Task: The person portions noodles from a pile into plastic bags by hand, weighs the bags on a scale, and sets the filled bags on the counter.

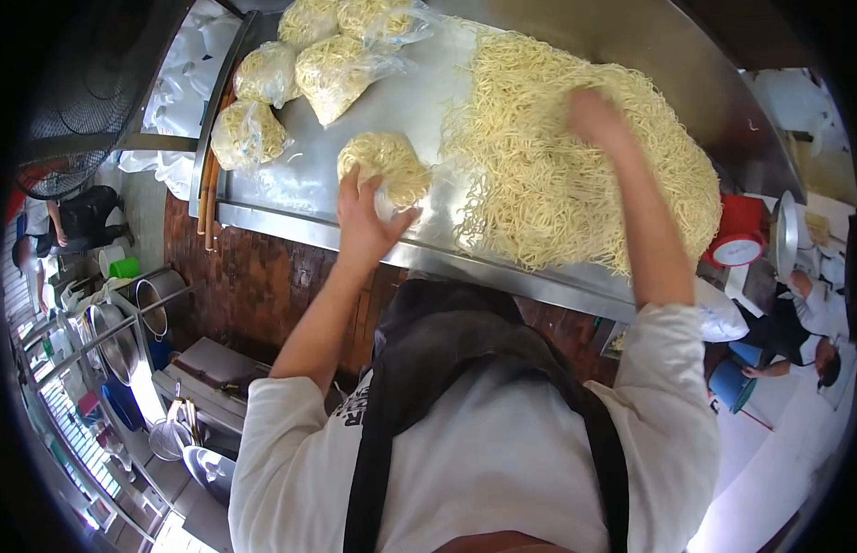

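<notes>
A clear plastic bag of noodles point(387, 161) rests on the steel worktop near its front edge. My left hand point(366, 214) holds its near side, fingers over the bag and thumb spread to the right. A large heap of loose yellow noodles point(539, 175) spreads over the right part of the worktop. My right hand point(594, 118) is over the upper middle of this heap, touching or just above the strands. Motion blurs its fingers, so I cannot make out whether it grips any noodles.
Several filled noodle bags point(336, 74) stand at the worktop's point(299, 189) back left. Wooden rods point(208, 198) lie along its left end. A fan point(78, 120) is at far left. A red scale point(737, 230) sits beyond the right end. Other people point(802, 323) are at both sides.
</notes>
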